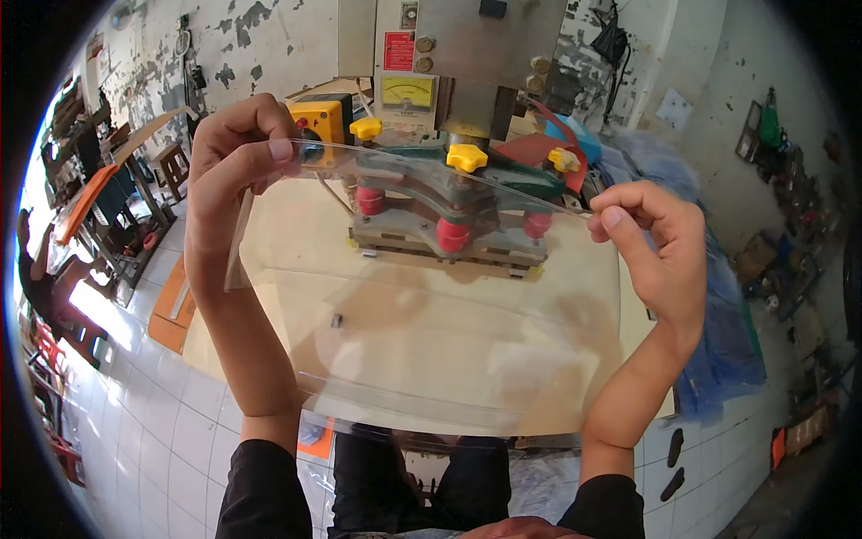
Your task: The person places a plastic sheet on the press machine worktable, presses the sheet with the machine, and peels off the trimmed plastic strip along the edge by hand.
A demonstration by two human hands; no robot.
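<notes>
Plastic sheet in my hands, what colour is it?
The plastic sheet is clear, without obvious tint; best seen in the head view.

The clear sheet [431,359] mid-frame looked like smooth, glossy plastic, over a matt pale surface [205,346]. At upper centre a yellow knob [467,159] looked plastic above a dull metal plate [404,238], while the blue sheeting [718,341] at right had a crinkled plastic sheen. Upper left, the wall [292,54] was rough with flaking paint; lower left, smooth floor tiles [166,404] shone.

Black sleeves [263,490], dark trousers [370,481], bare forearms [247,350]
</notes>
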